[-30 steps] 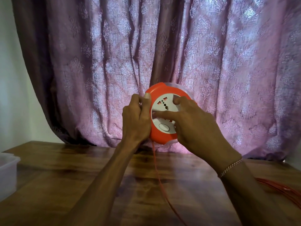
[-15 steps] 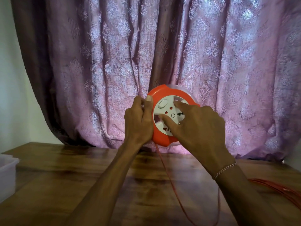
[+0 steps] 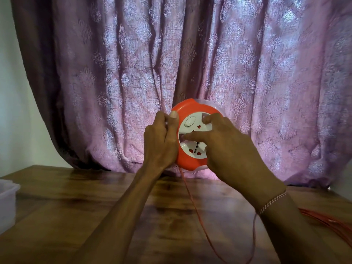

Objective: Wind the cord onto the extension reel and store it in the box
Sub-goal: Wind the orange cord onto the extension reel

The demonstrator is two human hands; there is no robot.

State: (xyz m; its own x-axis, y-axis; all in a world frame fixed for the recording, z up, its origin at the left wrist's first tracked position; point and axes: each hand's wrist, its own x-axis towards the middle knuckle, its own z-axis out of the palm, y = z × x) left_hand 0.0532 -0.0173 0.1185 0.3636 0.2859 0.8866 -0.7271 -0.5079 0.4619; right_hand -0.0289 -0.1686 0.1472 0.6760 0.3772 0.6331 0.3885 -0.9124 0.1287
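Observation:
An orange extension reel point(image 3: 187, 110) with a white socket face point(image 3: 192, 126) is held upright in the air above the wooden table point(image 3: 76, 202), in front of the curtain. My left hand point(image 3: 162, 141) grips its left rim, thumb on the front edge. My right hand point(image 3: 224, 147) lies on the white face, fingers pressed into it. A thin orange cord point(image 3: 192, 204) hangs from the reel's bottom, loops low under my right forearm and leads toward a loose bundle of cord point(image 3: 331, 223) on the table at the right.
A translucent plastic box point(image 3: 7, 199) stands at the table's left edge, partly out of frame. A purple patterned curtain point(image 3: 171, 63) hangs just behind the reel. A pale wall shows at far left.
The white socket face has rotated under my right hand; the round button went from the bottom to the upper left. The hanging cord has shifted and now loops under my right forearm.

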